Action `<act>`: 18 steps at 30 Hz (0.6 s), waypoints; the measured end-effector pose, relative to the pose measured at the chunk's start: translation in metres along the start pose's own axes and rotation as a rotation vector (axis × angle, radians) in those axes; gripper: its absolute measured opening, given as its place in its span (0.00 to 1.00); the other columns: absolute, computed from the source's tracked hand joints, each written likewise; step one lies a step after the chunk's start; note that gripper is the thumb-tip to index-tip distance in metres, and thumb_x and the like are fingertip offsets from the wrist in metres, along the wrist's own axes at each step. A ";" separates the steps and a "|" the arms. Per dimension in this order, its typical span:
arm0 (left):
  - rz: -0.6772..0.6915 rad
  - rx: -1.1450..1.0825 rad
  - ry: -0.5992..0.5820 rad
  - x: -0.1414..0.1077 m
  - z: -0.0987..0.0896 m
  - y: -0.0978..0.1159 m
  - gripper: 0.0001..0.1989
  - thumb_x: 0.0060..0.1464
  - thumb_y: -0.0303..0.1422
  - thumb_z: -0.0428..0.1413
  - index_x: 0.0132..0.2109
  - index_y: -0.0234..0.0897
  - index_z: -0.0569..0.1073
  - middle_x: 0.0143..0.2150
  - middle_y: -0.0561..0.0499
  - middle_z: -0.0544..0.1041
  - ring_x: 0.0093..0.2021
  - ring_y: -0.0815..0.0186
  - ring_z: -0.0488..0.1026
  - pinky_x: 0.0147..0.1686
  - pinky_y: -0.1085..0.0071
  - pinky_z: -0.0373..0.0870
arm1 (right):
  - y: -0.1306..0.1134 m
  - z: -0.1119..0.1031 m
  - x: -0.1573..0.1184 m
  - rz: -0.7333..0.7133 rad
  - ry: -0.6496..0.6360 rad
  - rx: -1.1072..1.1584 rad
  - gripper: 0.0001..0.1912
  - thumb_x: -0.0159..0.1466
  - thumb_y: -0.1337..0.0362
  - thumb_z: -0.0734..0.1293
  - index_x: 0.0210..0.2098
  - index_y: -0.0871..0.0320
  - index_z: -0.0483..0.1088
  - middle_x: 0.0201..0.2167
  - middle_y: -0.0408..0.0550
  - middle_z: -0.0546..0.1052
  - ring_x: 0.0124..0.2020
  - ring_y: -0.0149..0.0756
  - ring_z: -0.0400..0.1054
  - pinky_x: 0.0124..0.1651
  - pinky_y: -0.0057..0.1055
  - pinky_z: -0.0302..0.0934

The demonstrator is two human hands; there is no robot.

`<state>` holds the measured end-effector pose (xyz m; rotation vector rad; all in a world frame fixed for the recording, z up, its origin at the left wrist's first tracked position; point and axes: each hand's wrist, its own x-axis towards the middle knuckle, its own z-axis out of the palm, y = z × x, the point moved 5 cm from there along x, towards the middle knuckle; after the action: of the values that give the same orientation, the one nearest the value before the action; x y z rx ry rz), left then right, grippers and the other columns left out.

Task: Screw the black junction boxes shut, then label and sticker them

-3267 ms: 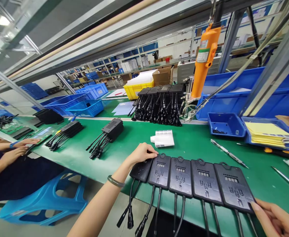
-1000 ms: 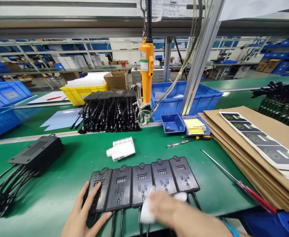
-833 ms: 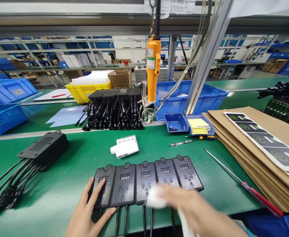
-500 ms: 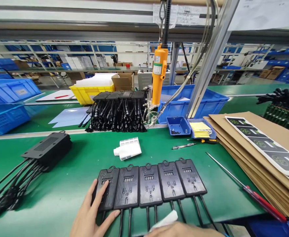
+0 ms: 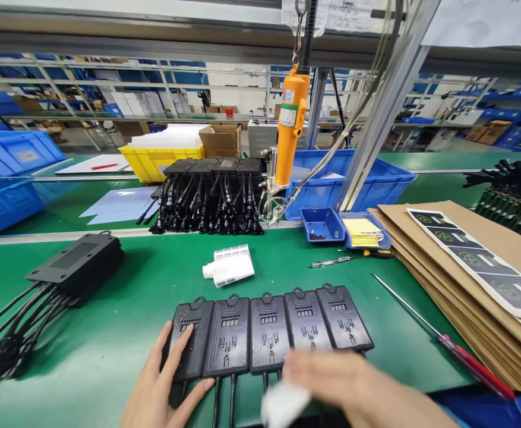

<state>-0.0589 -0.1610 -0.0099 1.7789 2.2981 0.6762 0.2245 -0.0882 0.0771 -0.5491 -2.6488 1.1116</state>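
Five flat black controller boxes with digit displays lie side by side in a row, their cables running toward me. My left hand rests with spread fingers on the leftmost controller. One finger touches its display, another lies along its left edge, and the thumb is at its lower right corner. Blurred by motion, my right hand holds a crumpled white wipe at the lower ends of the middle controllers, hiding some of their cables. A white bottle lies on its side behind the row.
At left sits a black box with cables. Stacked black units stand at the back beside a hanging orange electric screwdriver. A red-handled screwdriver, a pen, a blue screw tray and cardboard sheets are on the right.
My right hand and the wipe have moved up and come more into view, covering the lower parts of the right-hand controllers. My left hand stays on the leftmost controller. The view has shifted slightly.
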 end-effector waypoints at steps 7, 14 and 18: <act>0.061 0.052 0.009 0.000 0.000 -0.002 0.30 0.62 0.48 0.49 0.68 0.56 0.52 0.73 0.50 0.45 0.63 0.45 0.64 0.44 0.59 0.77 | 0.119 -0.092 -0.015 0.234 0.316 -0.781 0.31 0.58 0.84 0.53 0.54 0.60 0.73 0.57 0.57 0.73 0.58 0.44 0.68 0.62 0.47 0.63; 0.016 0.036 0.057 -0.001 -0.004 0.009 0.28 0.63 0.48 0.48 0.67 0.58 0.54 0.73 0.51 0.49 0.62 0.45 0.66 0.40 0.61 0.77 | 0.115 -0.071 -0.009 0.186 0.374 -0.634 0.29 0.62 0.80 0.53 0.57 0.63 0.70 0.59 0.59 0.71 0.59 0.45 0.66 0.60 0.45 0.64; 0.001 0.008 0.042 -0.001 -0.005 0.013 0.29 0.61 0.49 0.49 0.67 0.57 0.55 0.73 0.53 0.49 0.61 0.46 0.66 0.35 0.66 0.76 | 0.117 -0.047 0.008 0.301 0.309 -0.347 0.14 0.66 0.64 0.66 0.51 0.55 0.74 0.49 0.51 0.78 0.51 0.44 0.71 0.53 0.43 0.66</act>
<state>-0.0490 -0.1610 0.0004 1.7858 2.3304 0.7116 0.2625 0.0206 0.0255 -1.1163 -2.5418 0.5647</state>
